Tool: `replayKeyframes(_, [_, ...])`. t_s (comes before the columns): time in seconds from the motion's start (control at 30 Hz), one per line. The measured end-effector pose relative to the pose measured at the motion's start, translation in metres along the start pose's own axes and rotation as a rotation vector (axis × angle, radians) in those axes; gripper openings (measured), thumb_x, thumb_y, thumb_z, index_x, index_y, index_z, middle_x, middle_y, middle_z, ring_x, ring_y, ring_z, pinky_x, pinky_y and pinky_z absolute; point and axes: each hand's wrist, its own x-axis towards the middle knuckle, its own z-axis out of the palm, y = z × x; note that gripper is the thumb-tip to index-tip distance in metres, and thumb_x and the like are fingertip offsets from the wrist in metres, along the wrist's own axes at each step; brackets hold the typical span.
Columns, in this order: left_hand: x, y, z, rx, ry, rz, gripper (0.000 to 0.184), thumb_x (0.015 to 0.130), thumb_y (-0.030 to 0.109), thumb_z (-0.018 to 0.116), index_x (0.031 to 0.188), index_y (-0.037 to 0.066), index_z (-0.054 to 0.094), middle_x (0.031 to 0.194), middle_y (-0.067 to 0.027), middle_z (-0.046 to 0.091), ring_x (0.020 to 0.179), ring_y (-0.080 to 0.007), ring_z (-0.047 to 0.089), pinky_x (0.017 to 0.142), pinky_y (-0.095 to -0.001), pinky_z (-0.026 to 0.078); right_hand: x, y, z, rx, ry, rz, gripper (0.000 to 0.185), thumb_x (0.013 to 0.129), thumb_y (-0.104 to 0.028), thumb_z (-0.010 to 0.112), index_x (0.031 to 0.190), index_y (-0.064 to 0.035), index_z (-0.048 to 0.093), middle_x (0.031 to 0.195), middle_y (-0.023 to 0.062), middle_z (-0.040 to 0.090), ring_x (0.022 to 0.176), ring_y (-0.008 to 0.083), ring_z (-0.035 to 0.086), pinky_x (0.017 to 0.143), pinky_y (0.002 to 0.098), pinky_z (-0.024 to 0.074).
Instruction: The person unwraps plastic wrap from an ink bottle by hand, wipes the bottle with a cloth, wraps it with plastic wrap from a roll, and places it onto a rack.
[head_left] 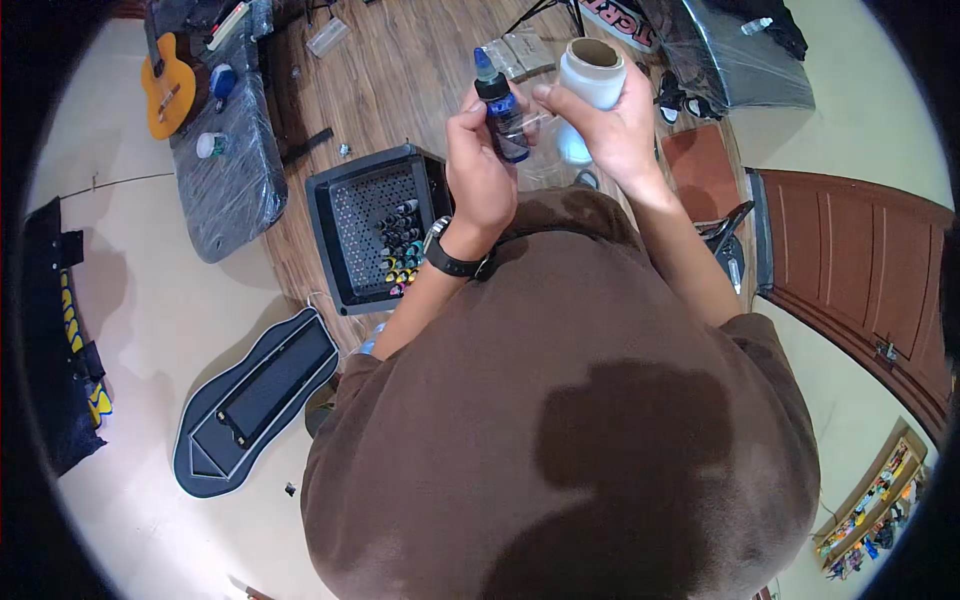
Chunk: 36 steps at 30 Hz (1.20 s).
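Observation:
My left hand (480,180), with a black-strapped watch at its wrist, is closed around a small dark bottle (507,130) with a pointed blue-green nozzle cap. The bottle stands nearly upright in my fingers. To its right, my right hand (625,135) grips a roll of clear stretch film (592,85), its open cardboard core facing up. Thin clear plastic shows between the two hands, but whether it is joined to the bottle I cannot tell. Below and left of my hands, a black crate (345,270) on the floor holds several small bottles (403,240) with coloured caps.
A plastic-covered padded table (240,170) stands at the left, with a guitar (171,90) beside it. Another wrapped surface (735,60) is at the upper right. Nearer are a black coffin-shaped case (255,410) at left and a brown door (850,260) at right.

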Motion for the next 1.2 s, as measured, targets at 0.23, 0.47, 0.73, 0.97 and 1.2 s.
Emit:
replayKeyframes(0.23, [0.0, 0.0, 0.0, -0.135, -0.156, -0.016, 0.037, 0.097, 0.031, 0.028, 0.101, 0.001, 0.049, 0.087, -0.0064, 0.051, 0.074, -0.018, 0.046, 0.069, -0.0312, 0.038, 0.004, -0.001, 0.0, 0.016, 0.0, -0.051, 0.023, 0.079, -0.005, 0.077, 0.094, -0.0038, 0.059, 0.079, 0.0018, 0.065, 0.072, 0.0087, 0.062, 0.066, 0.0246, 0.0499])
replayKeyframes(0.47, [-0.002, 0.002, 0.0, -0.105, -0.202, -0.007, 0.035, 0.096, 0.031, 0.028, 0.1, 0.002, 0.048, 0.083, -0.0062, 0.05, 0.073, -0.0174, 0.045, 0.067, -0.03, 0.036, 0.003, 0.002, -0.001, 0.012, -0.005, -0.044, 0.023, 0.079, -0.007, 0.077, 0.093, -0.0041, 0.059, 0.08, 0.0014, 0.065, 0.074, 0.0084, 0.062, 0.068, 0.0241, 0.0494])
replayKeyframes(0.73, [0.001, 0.002, 0.001, 0.007, -0.163, 0.001, 0.036, 0.097, 0.031, 0.027, 0.104, 0.003, 0.047, 0.08, -0.0068, 0.051, 0.072, -0.0177, 0.046, 0.067, -0.0304, 0.037, 0.001, -0.01, -0.001, -0.019, 0.032, -0.178, 0.027, 0.081, -0.005, 0.076, 0.098, -0.0029, 0.055, 0.083, 0.0019, 0.065, 0.078, 0.0082, 0.062, 0.071, 0.0239, 0.049])
replayKeyframes(0.97, [0.0, 0.0, 0.002, 0.011, -0.199, 0.037, 0.037, 0.098, 0.031, 0.025, 0.104, 0.002, 0.048, 0.085, -0.0087, 0.054, 0.077, -0.0187, 0.049, 0.073, -0.0321, 0.04, 0.003, -0.003, -0.001, 0.035, 0.006, -0.169, 0.029, 0.083, -0.003, 0.074, 0.102, -0.002, 0.053, 0.082, 0.003, 0.064, 0.076, 0.0089, 0.063, 0.07, 0.0247, 0.0505])
replayKeyframes(1.2, [-0.005, 0.0, 0.009, 0.019, -0.079, 0.07, 0.041, 0.098, 0.032, 0.026, 0.107, 0.001, 0.051, 0.097, -0.0085, 0.059, 0.087, -0.0202, 0.054, 0.081, -0.034, 0.043, -0.001, -0.007, 0.005, 0.161, -0.036, -0.067, 0.027, 0.083, -0.004, 0.074, 0.1, -0.0019, 0.053, 0.08, 0.0034, 0.064, 0.074, 0.0099, 0.063, 0.069, 0.0253, 0.052])
